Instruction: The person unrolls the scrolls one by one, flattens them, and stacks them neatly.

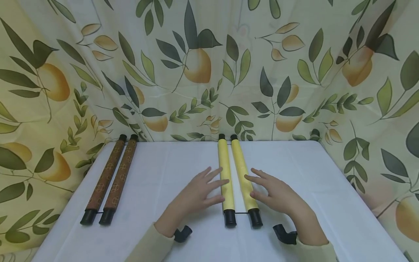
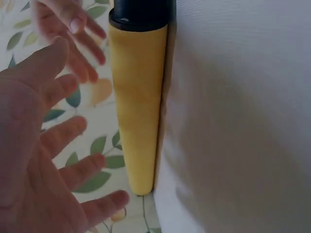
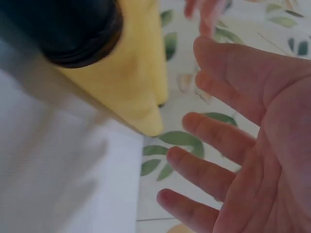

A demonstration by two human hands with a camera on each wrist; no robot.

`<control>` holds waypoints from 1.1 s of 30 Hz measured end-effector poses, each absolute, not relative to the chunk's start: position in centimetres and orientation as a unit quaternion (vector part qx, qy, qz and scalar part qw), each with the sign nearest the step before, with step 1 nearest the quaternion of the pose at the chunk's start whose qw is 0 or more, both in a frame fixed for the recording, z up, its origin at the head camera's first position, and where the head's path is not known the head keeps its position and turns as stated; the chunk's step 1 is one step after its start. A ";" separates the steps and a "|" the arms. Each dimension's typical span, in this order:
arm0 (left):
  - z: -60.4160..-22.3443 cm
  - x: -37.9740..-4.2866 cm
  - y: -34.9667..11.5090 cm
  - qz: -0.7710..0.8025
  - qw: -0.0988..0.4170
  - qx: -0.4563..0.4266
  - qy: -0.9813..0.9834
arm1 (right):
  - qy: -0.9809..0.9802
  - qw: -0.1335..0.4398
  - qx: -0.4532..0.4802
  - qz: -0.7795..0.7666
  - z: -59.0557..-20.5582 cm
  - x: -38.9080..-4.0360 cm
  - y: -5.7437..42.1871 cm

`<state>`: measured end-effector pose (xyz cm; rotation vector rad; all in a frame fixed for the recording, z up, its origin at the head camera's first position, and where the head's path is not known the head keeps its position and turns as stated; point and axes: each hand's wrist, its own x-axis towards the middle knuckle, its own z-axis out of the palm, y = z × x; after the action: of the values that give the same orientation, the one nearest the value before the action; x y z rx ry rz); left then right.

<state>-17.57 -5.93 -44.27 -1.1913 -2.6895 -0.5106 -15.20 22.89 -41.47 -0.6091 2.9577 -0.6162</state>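
Observation:
A yellow scroll (image 1: 226, 194) lies on the table, its two rolled halves side by side with black knobs at the ends and a dark cord between the near knobs. My left hand (image 1: 198, 193) is at the left roll, fingers spread and overlapping its edge in the head view. On the other side, my right hand (image 1: 279, 193) spreads its fingers beside the right roll. Both palms face inward and hold nothing. In the left wrist view the left hand (image 2: 39, 155) is apart from the yellow roll (image 2: 138, 102); the right wrist view shows the right hand (image 3: 267, 141) likewise.
To the left lies a brown patterned scroll (image 1: 106, 178), also in two rolls with black knobs. The white table (image 1: 176, 160) ends at a curtain (image 1: 203, 102) printed with fruit and leaves. Black wrist mounts (image 1: 284, 234) show at both cuffs.

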 end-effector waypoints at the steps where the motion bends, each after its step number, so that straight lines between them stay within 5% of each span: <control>1: -44.4 -17.6 -5.2 -0.163 0.066 -0.410 -0.895 | 0.957 0.034 -0.202 -0.203 -41.7 -15.4 22.8; 8: -45.4 -18.1 -2.9 -0.113 0.000 -0.425 -0.898 | 0.960 0.077 -0.193 -0.185 -42.8 -15.6 22.5; 33: -45.3 -19.0 -3.4 -0.148 -0.013 -0.410 -0.900 | 0.976 0.075 -0.135 -0.155 -42.8 -15.7 23.1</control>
<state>-19.00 -3.44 -45.27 -1.2977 -2.8521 -0.4677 -15.74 23.05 -42.83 -0.4036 2.9271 -0.4660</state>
